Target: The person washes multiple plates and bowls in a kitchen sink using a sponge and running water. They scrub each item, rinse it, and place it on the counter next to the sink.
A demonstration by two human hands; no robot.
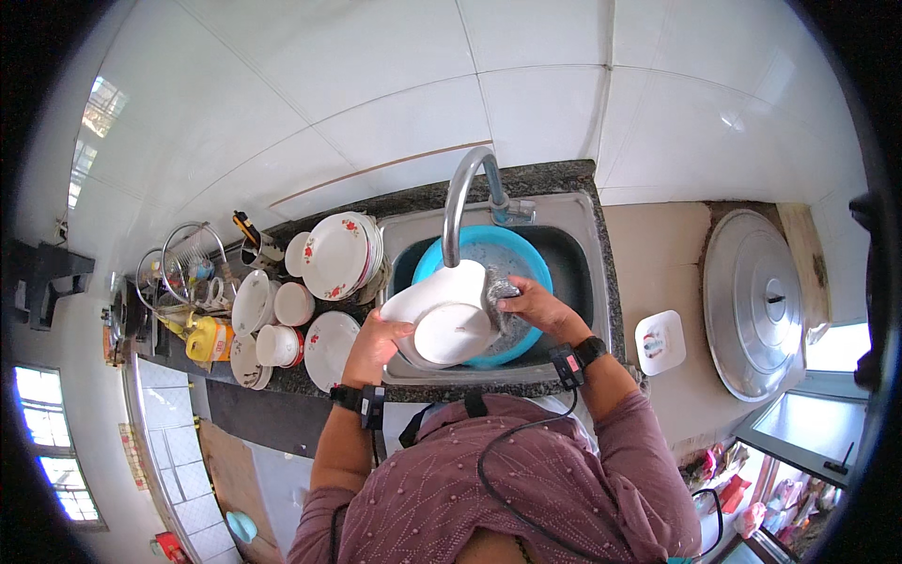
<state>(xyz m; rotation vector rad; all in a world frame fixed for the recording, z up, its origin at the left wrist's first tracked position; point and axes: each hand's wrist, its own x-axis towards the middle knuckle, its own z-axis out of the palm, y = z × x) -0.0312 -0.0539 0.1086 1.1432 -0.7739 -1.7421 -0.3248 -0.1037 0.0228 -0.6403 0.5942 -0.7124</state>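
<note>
My left hand (375,342) grips the rim of a white dish (451,317), tilted so that its underside and foot ring face up. My right hand (539,307) pinches a grey scouring pad (500,296), which touches the dish's right side. Both hands are over a blue plastic basin (539,271) holding sudsy water, set in a stainless steel sink (592,233). The curved spout of a metal faucet (454,204) ends just above the dish. Whether water runs from it I cannot tell.
Left on the dark stone counter are stacked floral plates (331,254), bowls (292,304), a wire rack (194,264) and a yellow bottle (208,338). To the right are a white square dish (660,343) and a large round metal lid (750,303). Tiled wall rises behind the faucet.
</note>
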